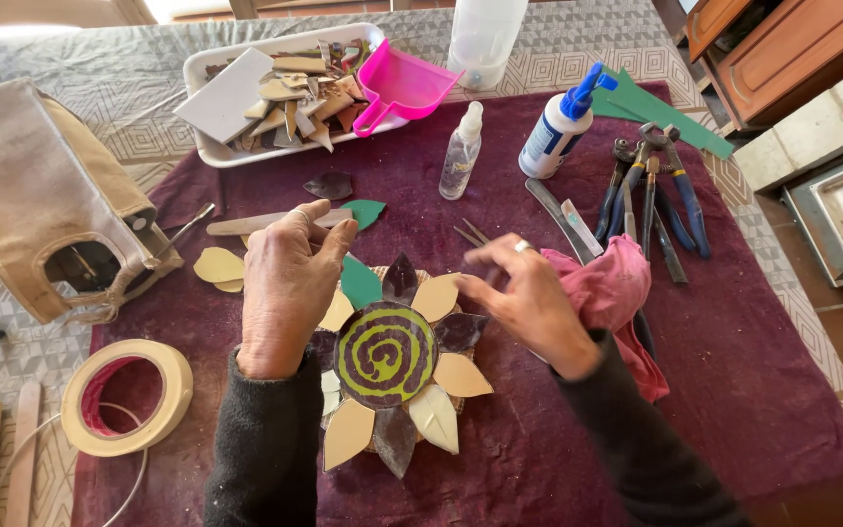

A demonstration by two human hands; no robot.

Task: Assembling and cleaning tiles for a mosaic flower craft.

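At centre frame, the flower mosaic lies on the maroon cloth; left hand pinches a green petal, right hand hovers loosely curled. Seat pieces snugly, gaps even.

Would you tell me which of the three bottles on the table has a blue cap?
The white glue bottle, right of the small clear spray bottle; the large translucent bottle behind shows none.

White glue bottle with blue nozzle and blue-and-white label, small clear spray bottle beside it, and large translucent bottle behind, all at the counter's far edge.
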